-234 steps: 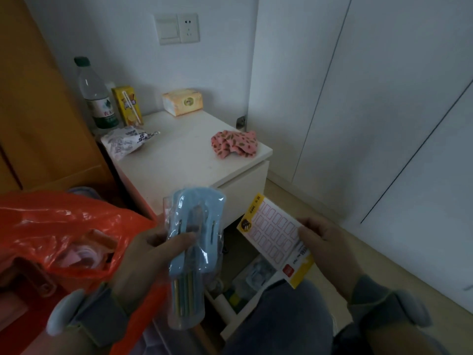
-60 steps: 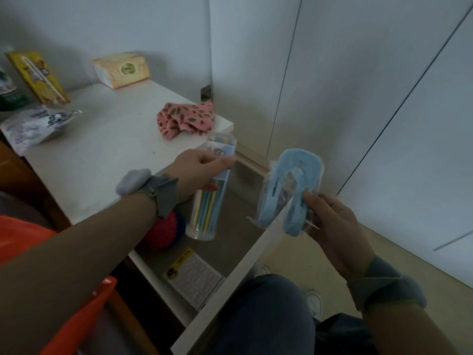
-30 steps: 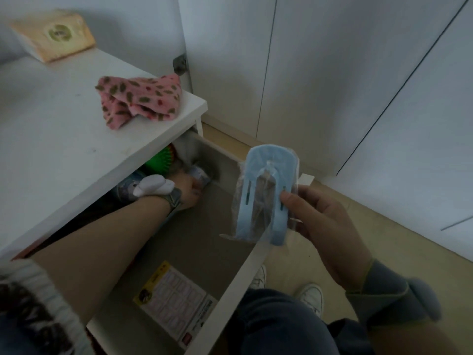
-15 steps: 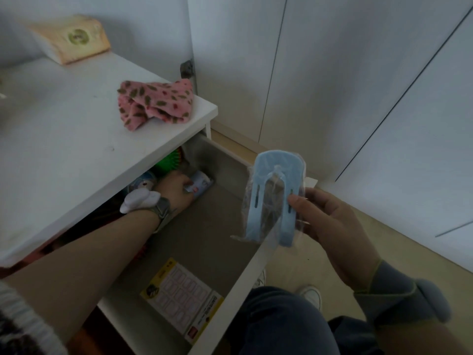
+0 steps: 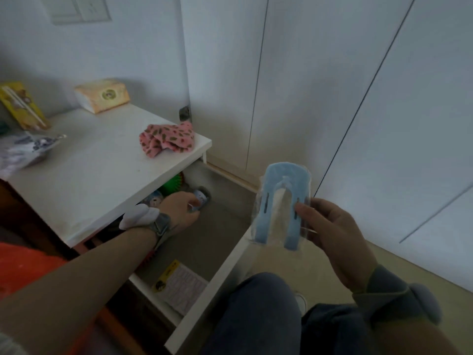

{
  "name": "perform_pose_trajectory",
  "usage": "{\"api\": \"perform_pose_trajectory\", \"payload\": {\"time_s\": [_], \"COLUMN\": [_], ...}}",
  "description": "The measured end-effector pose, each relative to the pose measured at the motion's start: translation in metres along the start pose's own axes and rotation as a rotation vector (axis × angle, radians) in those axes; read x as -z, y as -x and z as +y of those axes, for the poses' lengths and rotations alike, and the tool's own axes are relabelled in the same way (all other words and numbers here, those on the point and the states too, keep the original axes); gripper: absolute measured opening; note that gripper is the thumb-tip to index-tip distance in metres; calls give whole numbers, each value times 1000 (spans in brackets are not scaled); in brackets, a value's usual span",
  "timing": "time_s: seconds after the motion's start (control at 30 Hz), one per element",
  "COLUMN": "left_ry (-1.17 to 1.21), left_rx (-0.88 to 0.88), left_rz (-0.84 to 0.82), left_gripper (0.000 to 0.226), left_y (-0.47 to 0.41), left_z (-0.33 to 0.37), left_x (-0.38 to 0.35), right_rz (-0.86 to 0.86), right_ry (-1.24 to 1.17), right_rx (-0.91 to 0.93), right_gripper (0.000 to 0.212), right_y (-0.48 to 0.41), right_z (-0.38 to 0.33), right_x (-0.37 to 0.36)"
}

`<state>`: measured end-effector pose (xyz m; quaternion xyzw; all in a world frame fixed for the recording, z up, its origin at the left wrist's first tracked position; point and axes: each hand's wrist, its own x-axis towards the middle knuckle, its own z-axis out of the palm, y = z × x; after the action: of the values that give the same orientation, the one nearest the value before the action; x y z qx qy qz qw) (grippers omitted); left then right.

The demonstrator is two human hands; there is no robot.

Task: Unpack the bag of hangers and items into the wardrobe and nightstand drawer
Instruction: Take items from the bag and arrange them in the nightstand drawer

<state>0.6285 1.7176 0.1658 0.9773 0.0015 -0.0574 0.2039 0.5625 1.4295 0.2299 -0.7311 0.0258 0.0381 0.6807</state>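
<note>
The nightstand drawer (image 5: 225,278) stands pulled open below the white nightstand top (image 5: 97,175). My left hand (image 5: 179,211) reaches deep into the drawer and rests on the clear tube of coloured pens (image 5: 201,201), lying at the back right corner. My right hand (image 5: 330,229) holds a pack of light-blue U-shaped hangers in clear wrap (image 5: 281,206) above the drawer's right front corner. A yellow-edged card (image 5: 179,285) lies flat at the drawer's front. A green spiky ball (image 5: 174,183) shows at the back. The orange bag (image 5: 28,267) sits at lower left.
On the nightstand top lie a pink spotted cloth (image 5: 167,139), a tissue pack (image 5: 102,94), a yellow carton (image 5: 23,106) and a crinkled plastic wrapper (image 5: 28,149). White wardrobe doors (image 5: 320,85) stand shut to the right. My knee (image 5: 256,311) is just before the drawer front.
The view has tilted up and back. My left hand stays at the drawer's back on the pen tube. My right hand keeps the blue hanger pack at about the same place.
</note>
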Motion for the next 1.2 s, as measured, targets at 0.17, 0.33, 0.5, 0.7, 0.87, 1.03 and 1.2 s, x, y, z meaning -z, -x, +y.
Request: {"api": "perform_pose_trajectory", "payload": {"time_s": [0.17, 0.33, 0.5, 0.7, 0.87, 1.03, 1.2], "left_ry": [169, 244, 306, 365, 330, 378, 355], "left_rx": [-93, -154, -133, -49, -31, 42, 34], "left_rz": [69, 10, -33, -48, -70, -111, -125], "left_gripper": [31, 29, 32, 34, 30, 37, 43], "left_y": [49, 80, 101, 104, 103, 93, 81], "left_z": [45, 79, 106, 117, 122, 104, 95], "left_x": [15, 4, -15, -34, -56, -59, -53], "right_rz": [43, 104, 151, 199, 233, 243, 237], "right_ry": [-20, -33, -56, -68, -58, -85, -86], "right_rx": [20, 8, 8, 19, 11, -10, -40], "right_gripper": [26, 29, 32, 31, 32, 27, 22], "right_y": [48, 92, 122, 145, 154, 148, 135], "right_z": [-16, -19, -24, -28, -20, -14, -7], "right_x": [21, 40, 58, 79, 94, 95, 91]}}
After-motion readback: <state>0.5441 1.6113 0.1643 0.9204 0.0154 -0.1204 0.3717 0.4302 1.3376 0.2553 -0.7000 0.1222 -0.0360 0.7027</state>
